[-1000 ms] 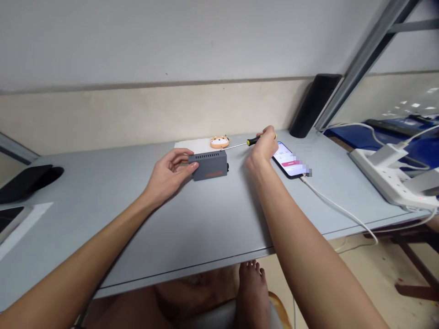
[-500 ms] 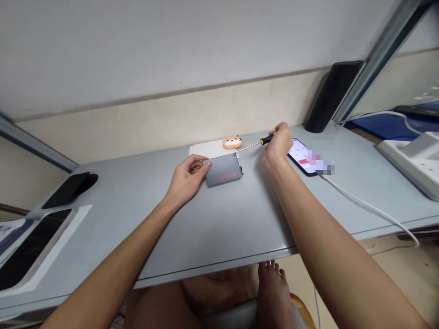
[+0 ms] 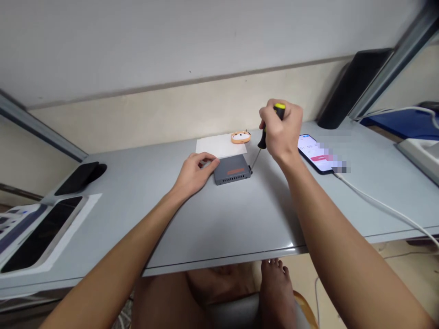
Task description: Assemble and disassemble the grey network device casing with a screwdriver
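Tipped flat on the desk (image 3: 219, 228) since earlier: grey vented box (image 3: 228, 167), left hand (image 3: 195, 173) clamped on its left end; swung steeper: black-and-yellow screwdriver (image 3: 262, 140), clasped in right hand (image 3: 283, 130), tip at the box's right side.

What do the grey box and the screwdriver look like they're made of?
The grey box: probably painted metal, judging by its even, matte coat and crisp edges, though plastic is possible. The screwdriver: slim, silvery shaft, likely steel; smooth black handle with a yellow end, seemingly plastic or rubber.
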